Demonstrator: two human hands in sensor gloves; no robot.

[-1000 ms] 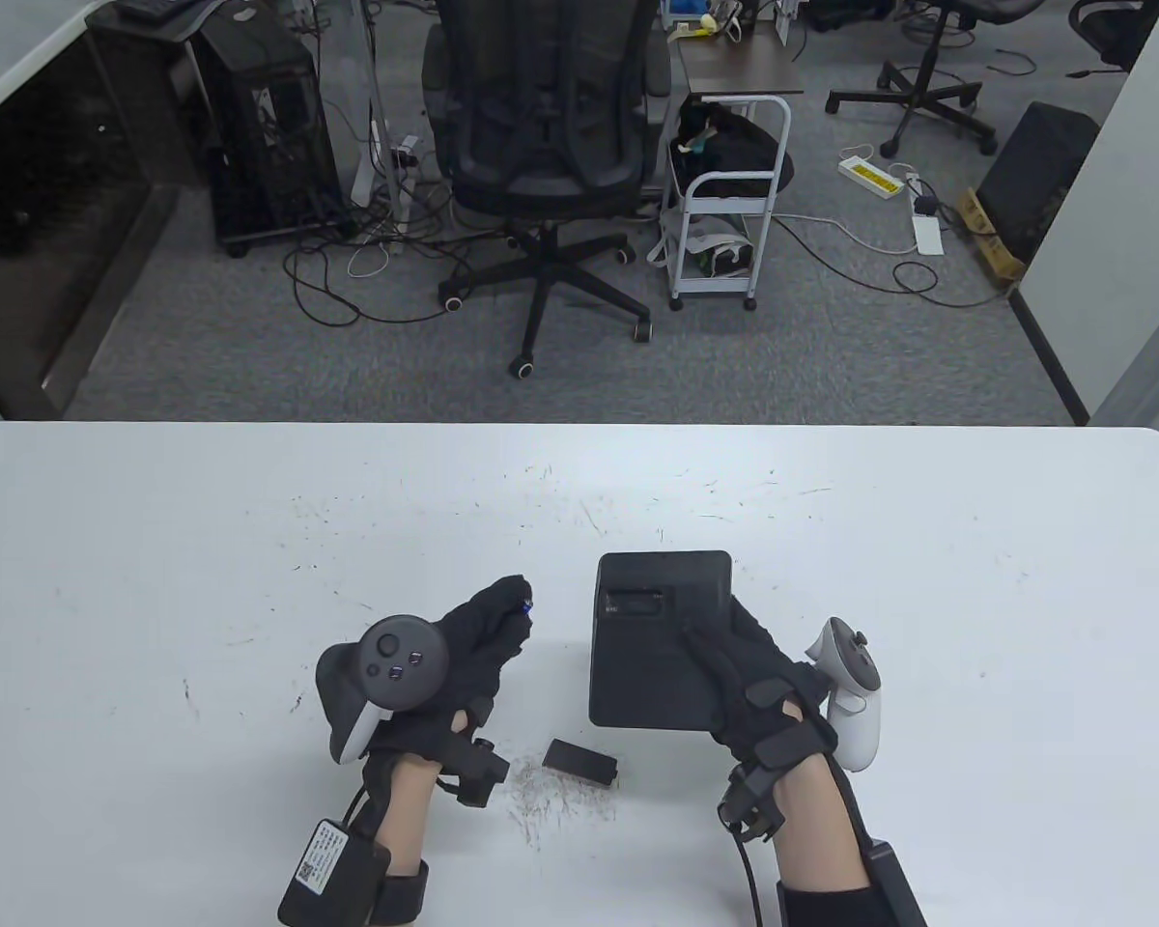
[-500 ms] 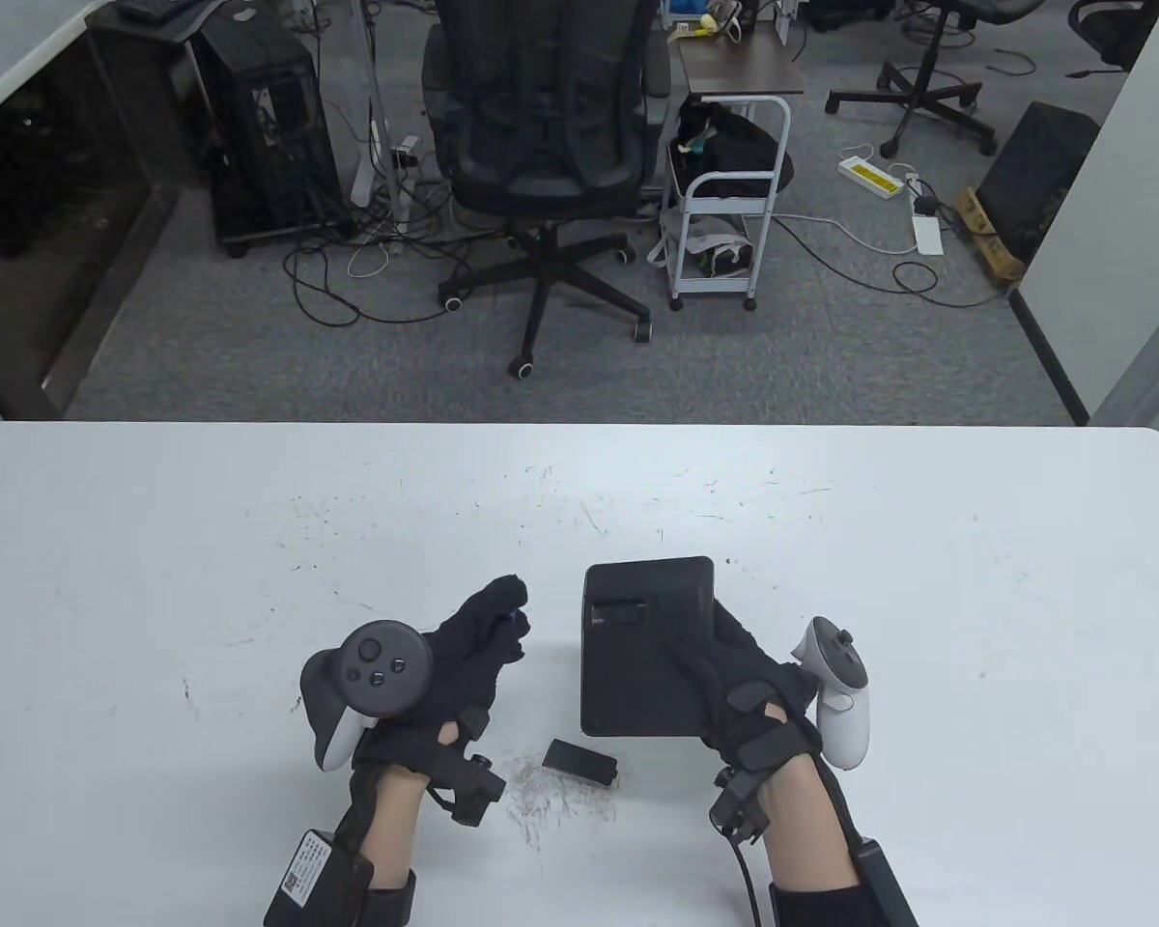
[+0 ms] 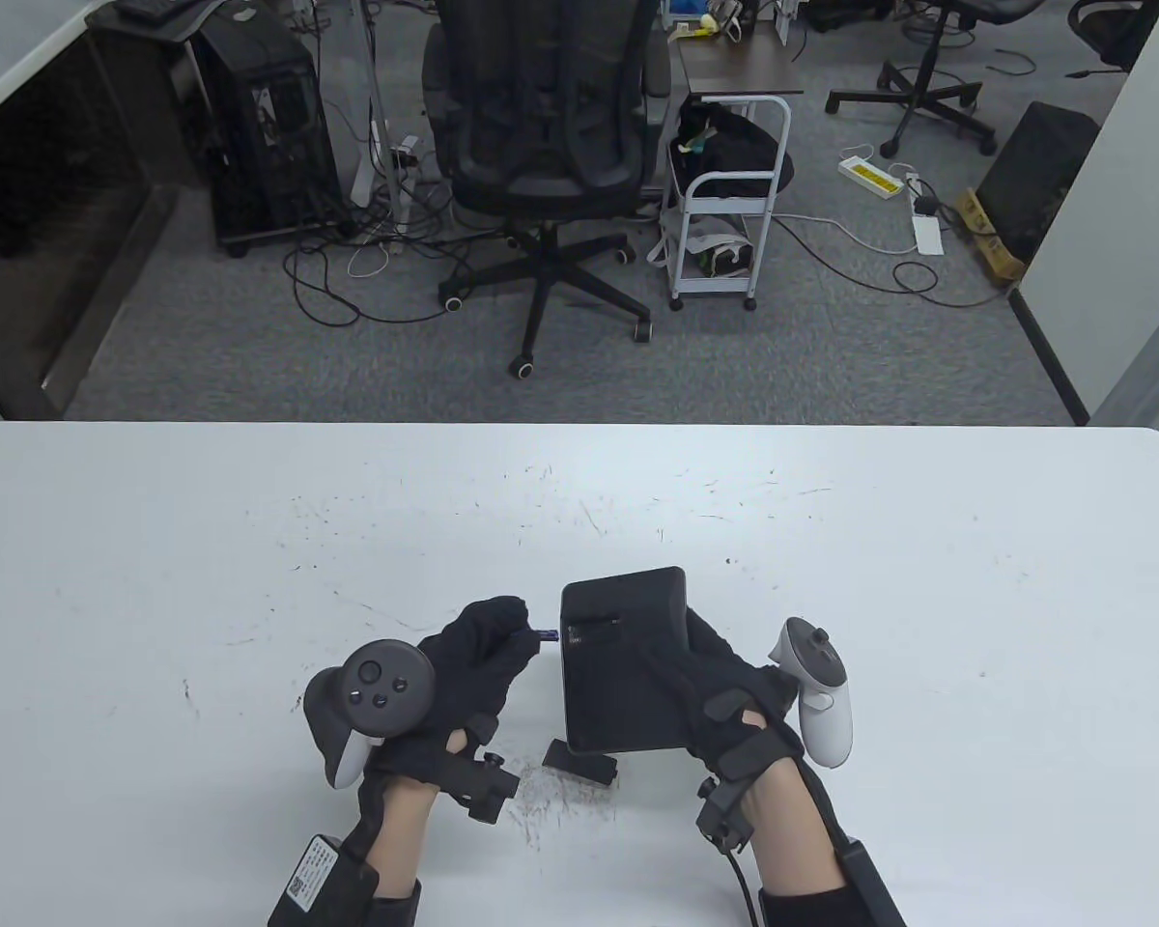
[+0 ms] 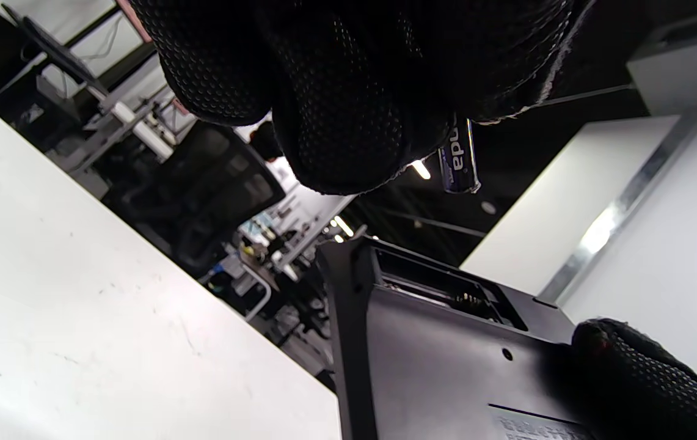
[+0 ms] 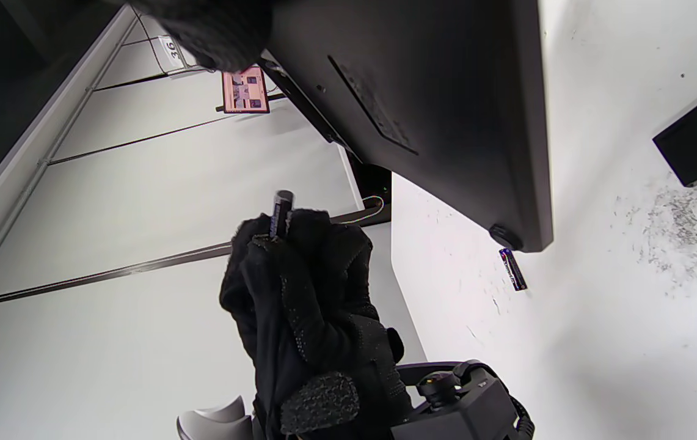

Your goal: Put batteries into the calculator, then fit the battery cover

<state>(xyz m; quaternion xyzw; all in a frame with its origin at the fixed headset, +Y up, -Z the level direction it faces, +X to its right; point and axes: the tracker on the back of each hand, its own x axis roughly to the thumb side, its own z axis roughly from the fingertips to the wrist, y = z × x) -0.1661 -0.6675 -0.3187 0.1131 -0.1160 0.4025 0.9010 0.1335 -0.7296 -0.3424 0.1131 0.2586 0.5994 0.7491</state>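
calculator: black, back side up, tilted off the table [image 3: 251, 541] in the right hand [image 3: 734, 695]; far end raised, near edge low by the battery cover; open battery bay near its top edge, seen as a dark slot [image 3: 594, 632] in the table view and as a recess with a spring [image 4: 446, 293] in the left wrist view
calculator point: calculator [image 3: 623, 666]
right hand: grips the calculator from its right and lower side; fingers lie across the back panel; thumb side hidden under the body; tracker [image 3: 816, 690] on the back of the hand
left hand: left hand [image 3: 464, 676] just left of the calculator, not touching it; fingers bunched together, pinching a battery [image 3: 545, 635]; tracker [image 3: 377, 686] on its back
held battery: dark blue, tip sticks out of the fingertips toward the calculator's left edge, level with the bay; small gap between tip and case; label partly readable in the left wrist view [image 4: 459, 160]
second battery: second battery [image 5: 512, 269] lies flat on the table beneath the raised calculator; seen in the right wrist view only; touches neither hand
battery cover: battery cover [image 3: 584, 763] flat on the table, just below the calculator's near edge, between the two wrists; partly overlapped by the calculator in the table view; contact cannot be told
table marks: grey scuff patch [image 3: 551, 797] beside the cover
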